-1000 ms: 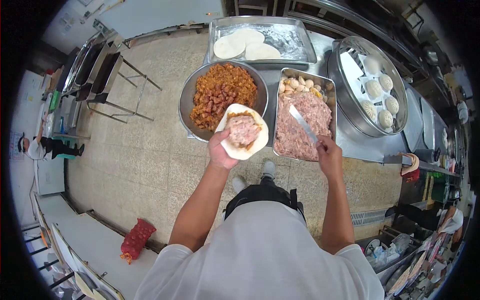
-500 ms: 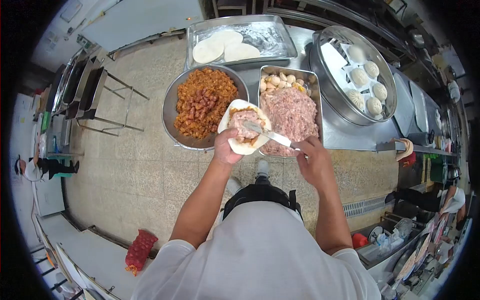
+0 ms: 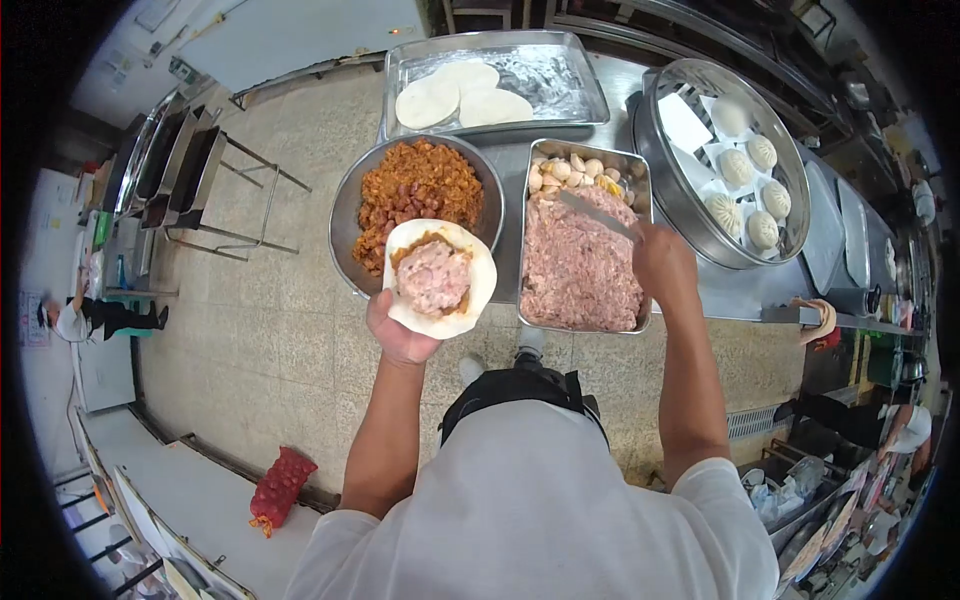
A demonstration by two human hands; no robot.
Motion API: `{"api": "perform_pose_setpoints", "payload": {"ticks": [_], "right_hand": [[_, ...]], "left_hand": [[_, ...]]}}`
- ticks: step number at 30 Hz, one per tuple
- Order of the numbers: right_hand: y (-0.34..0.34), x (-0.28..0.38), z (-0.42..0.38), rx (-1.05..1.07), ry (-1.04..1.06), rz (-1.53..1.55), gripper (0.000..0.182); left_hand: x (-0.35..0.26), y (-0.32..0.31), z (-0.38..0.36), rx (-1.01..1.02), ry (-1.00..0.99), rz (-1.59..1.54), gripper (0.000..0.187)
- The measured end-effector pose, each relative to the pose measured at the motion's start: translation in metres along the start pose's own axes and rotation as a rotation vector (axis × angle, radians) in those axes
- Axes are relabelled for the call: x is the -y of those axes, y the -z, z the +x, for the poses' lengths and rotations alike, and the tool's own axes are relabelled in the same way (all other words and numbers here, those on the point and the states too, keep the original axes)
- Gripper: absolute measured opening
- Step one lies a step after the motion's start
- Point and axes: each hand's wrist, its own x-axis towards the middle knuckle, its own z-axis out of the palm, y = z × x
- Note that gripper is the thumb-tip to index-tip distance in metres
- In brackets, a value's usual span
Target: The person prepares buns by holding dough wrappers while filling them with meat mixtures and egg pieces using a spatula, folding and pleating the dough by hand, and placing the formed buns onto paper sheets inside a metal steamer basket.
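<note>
My left hand (image 3: pixel 405 335) holds up a round dough wrapper (image 3: pixel 478 283) by its lower left edge. Pink minced meat (image 3: pixel 433 277) lies in its middle, with an orange-brown filling showing around it. In my right hand (image 3: pixel 664 264) is a flat metal spatula (image 3: pixel 598 214), its blade over the far part of the minced meat (image 3: pixel 580 270) in a rectangular metal tray (image 3: pixel 647 170). Egg yolks and pale round pieces (image 3: pixel 572 170) fill that tray's far end. Behind the wrapper stands a round metal bowl (image 3: pixel 345 240) of orange-brown filling (image 3: pixel 425 180).
A shallow tray (image 3: pixel 560 85) with flat dough rounds (image 3: pixel 495 107) lies at the back. On the right, a round steamer (image 3: pixel 690 235) holds several pleated buns (image 3: pixel 736 167). A red net sack (image 3: pixel 283 490) is low on the left. Other people (image 3: pixel 905 425) stand at both sides.
The spatula has left the wrapper and gone right and away, over the tray's minced meat. My left hand has drawn the filled wrapper left and slightly nearer to me.
</note>
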Motion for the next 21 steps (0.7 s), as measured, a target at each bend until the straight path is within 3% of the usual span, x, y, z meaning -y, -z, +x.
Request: {"api": "perform_pose_setpoints", "payload": {"ticks": [6, 8, 12, 18, 21], "right_hand": [[-0.007, 0.020, 0.055, 0.205, -0.054, -0.203, 0.023], [-0.011, 0.020, 0.066, 0.239, 0.031, -0.288, 0.024], [0.006, 0.013, 0.079, 0.212, 0.083, -0.319, 0.025], [0.025, -0.007, 0.085, 0.191, -0.127, -0.218, 0.026], [0.009, -0.021, 0.087, 0.172, -0.108, -0.179, 0.026]], "left_hand": [[0.004, 0.003, -0.005, -0.036, 0.060, 0.010, 0.082], [0.004, 0.003, -0.007, -0.044, 0.062, 0.000, 0.082], [0.006, 0.002, -0.010, -0.062, 0.044, 0.033, 0.081], [0.008, 0.005, -0.010, -0.081, 0.027, 0.032, 0.081], [0.009, 0.007, -0.007, -0.090, 0.028, 0.044, 0.081]]}}
